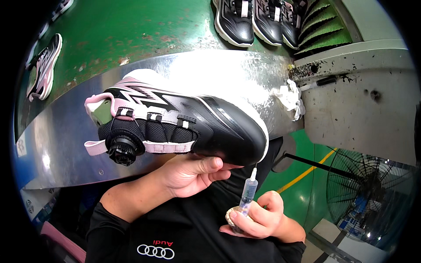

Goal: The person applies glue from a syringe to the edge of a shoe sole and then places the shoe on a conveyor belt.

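A black, pink and white sneaker (228,127) with a black dial fastener (123,149) lies on its side over the metal worktop, toe to the right. My left hand (186,175) grips it from the near side, thumb and fingers closed near the forefoot. In my right hand (263,215) is a clear syringe (248,191), held upright with its tip at the edge of the white sole by the toe. The tip seems to touch there. A pale crumpled wad (232,217) sits between my right fingers and the syringe barrel; its kind is unclear.
The bare metal worktop (66,153) curves across in front of me, beside a green belt (144,26). Several more sneakers (234,26) stand at the far right; another (46,65) is at the far left. Crumpled white tissue (290,101), a marker (319,83) and a fan (366,188) are at the right.
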{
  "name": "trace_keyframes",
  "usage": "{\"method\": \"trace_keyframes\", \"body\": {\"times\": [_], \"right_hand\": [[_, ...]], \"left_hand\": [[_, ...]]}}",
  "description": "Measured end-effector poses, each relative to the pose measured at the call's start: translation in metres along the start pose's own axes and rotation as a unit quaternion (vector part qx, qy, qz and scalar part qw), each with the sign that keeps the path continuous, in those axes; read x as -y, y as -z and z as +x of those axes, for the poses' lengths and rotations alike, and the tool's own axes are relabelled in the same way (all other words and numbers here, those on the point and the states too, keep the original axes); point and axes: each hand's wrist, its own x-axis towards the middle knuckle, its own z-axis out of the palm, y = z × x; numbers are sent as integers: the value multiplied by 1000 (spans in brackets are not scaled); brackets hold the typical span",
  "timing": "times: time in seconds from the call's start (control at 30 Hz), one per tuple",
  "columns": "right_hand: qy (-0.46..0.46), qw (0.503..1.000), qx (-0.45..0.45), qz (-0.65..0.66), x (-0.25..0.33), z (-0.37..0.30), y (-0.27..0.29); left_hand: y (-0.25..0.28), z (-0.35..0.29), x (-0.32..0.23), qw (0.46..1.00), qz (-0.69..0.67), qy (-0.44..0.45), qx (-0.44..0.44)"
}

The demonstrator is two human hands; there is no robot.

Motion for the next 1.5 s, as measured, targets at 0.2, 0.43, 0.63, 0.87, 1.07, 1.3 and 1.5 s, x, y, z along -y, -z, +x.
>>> {"method": "trace_keyframes", "body": {"times": [0.2, 0.43, 0.63, 0.87, 1.07, 1.3, 1.5], "right_hand": [[3, 1000, 0, 3, -2, 0, -4], [10, 999, 33, -4, -4, 3, 1], [6, 999, 35, 17, -8, 2, 1], [-5, 996, -91, 19, -11, -11, 5], [-36, 995, -92, 2, -85, 9, -48], [-107, 976, -138, 128, -110, 39, -81], [-131, 976, -128, 119, -119, 36, -81]], "left_hand": [[-4, 0, 0, 1000, 9, -6, -17], [-6, 3, 1, 1000, 16, -11, -23], [-4, 5, 2, 999, 16, -22, -19], [11, -28, 5, 999, -30, 0, 35], [1, -138, -13, 989, -8, -48, -137], [-28, -140, -27, 929, 217, -189, -235], [-30, -12, -121, 900, 315, -236, -185]]}}
